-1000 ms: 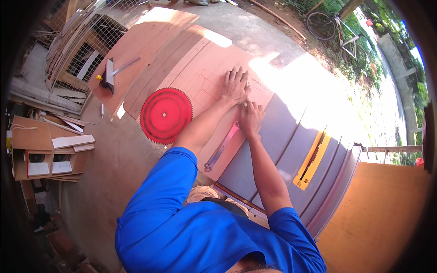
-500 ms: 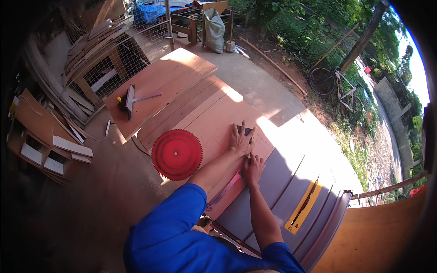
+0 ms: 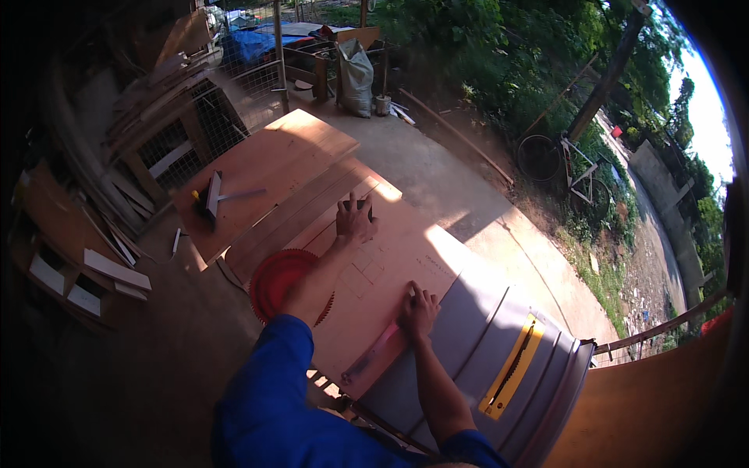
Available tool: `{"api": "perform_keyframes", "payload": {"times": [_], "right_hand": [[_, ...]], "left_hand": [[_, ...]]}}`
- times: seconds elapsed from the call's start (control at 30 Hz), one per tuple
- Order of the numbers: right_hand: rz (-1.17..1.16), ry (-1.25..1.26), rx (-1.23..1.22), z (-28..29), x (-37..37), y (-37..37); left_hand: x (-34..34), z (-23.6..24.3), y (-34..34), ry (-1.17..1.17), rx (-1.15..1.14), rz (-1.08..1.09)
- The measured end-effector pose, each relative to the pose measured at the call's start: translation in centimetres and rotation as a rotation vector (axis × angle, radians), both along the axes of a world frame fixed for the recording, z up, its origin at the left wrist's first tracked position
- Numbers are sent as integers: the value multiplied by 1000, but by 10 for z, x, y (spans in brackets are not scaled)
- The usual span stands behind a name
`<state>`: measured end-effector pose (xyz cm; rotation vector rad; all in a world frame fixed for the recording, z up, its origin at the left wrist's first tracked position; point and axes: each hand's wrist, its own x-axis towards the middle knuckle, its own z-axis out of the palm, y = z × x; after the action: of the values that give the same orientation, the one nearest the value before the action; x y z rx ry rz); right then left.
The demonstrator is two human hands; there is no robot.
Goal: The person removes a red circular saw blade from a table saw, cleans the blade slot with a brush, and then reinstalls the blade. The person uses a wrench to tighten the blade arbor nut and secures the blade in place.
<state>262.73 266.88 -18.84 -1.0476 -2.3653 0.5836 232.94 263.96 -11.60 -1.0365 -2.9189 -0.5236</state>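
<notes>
Outdoors, left hand (image 3: 355,221) and right hand (image 3: 419,310) press plywood sheet (image 3: 394,269).

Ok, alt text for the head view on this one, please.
Seen from above, a person in blue sleeves presses the left hand on a dark object and the right hand flat on a brown plywood sheet, beside a red circular saw blade.

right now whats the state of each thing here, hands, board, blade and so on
left hand: flat on the board, over a small dark object
right hand: fingers pressed on the board's near edge
board: lying flat, pencil lines drawn on it
red saw blade: lying flat beside the board, partly hidden by the arm
table saw top: board's end resting on it
bicycle: standing upright
</notes>
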Motion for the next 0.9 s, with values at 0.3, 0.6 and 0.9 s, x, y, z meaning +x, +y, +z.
{"api": "perform_keyframes", "payload": {"times": [0.3, 0.6, 0.9], "right_hand": [[-6, 57, -70, 20, -12, -9], [53, 547, -506, -8, 35, 42], [-188, 444, -456, 66, 332, -79]], "left_hand": [[-54, 35, -77, 216, 135, 41], [289, -23, -128, -261, 435, -456], [458, -9, -162, -473, 281, -675]]}}
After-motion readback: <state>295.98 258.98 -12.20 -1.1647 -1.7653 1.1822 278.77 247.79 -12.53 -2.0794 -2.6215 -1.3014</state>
